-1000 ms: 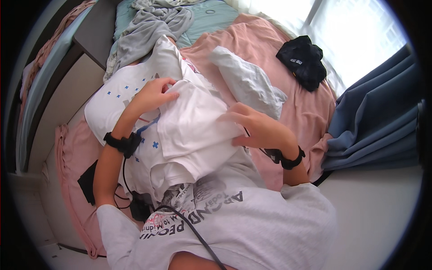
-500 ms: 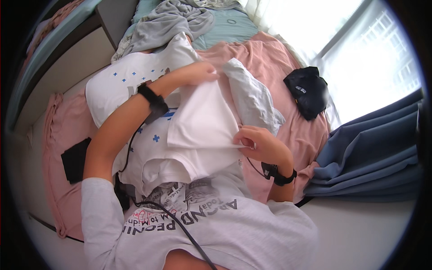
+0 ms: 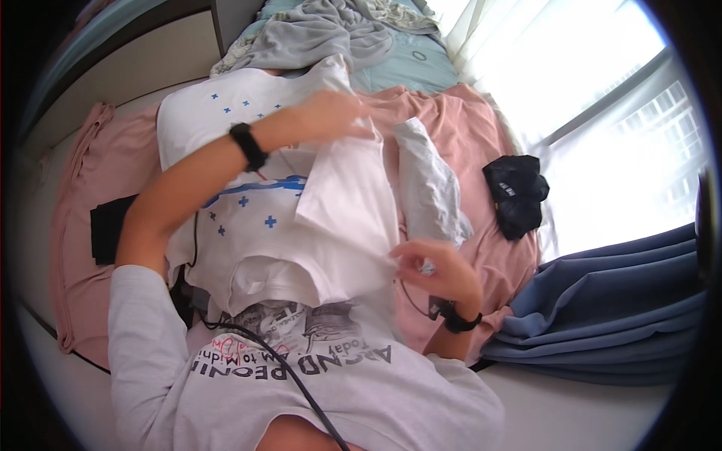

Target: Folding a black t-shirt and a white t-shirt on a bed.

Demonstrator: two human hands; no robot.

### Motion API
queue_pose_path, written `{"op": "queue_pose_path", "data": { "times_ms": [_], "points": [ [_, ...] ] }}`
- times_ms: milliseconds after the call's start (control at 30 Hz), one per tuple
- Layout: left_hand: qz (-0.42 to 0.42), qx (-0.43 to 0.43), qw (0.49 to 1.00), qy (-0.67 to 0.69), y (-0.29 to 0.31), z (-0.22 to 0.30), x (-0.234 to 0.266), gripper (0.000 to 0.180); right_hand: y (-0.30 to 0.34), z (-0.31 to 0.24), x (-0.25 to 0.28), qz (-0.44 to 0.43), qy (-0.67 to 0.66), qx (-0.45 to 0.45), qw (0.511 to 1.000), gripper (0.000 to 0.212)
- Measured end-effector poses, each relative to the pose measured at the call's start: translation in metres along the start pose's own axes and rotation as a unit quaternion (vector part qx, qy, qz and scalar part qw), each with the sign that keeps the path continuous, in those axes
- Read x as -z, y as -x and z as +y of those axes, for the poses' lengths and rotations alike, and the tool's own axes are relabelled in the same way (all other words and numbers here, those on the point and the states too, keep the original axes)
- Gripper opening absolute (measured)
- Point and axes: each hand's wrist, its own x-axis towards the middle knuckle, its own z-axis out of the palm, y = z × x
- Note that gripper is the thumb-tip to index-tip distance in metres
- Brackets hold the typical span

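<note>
A white T-shirt (image 3: 244,222) with blue crosses and a blue print lies spread in front of me, its neck opening towards me. Its right side is folded inward over the print as a plain white flap (image 3: 342,192). My left hand (image 3: 331,116) is over the far end of that flap; motion smears its fingers, so its grip does not show. At the flap's near right corner, my right hand (image 3: 436,267) pinches the cloth between thumb and fingers. Both wrists wear black bands.
Beside the shirt lies a folded light grey garment (image 3: 429,180) on the pink bed cover (image 3: 481,135). A black bundle (image 3: 515,195) sits near the window, a black folded cloth (image 3: 109,229) at left. Behind is a grey blanket (image 3: 323,37); a blue curtain (image 3: 594,308) hangs at right.
The view has shifted, so the bed items sit slightly differently in the picture. My left hand has become blurred by motion near the flap's far end. My right hand stays at the near corner.
</note>
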Motion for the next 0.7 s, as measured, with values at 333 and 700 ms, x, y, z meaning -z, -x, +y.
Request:
{"op": "queue_pose_path", "data": {
  "times_ms": [333,700],
  "points": [
    [0.039,-0.235,0.971,0.010,0.131,0.085,0.041,0.044,-0.043,0.042,-0.030,0.094,0.028,0.005,0.995,0.074],
    [0.175,-0.249,0.947,-0.100,0.133,0.077,0.044,0.020,-0.033,0.036,-0.029,0.037,-0.018,0.024,0.999,0.080]
  ]
}}
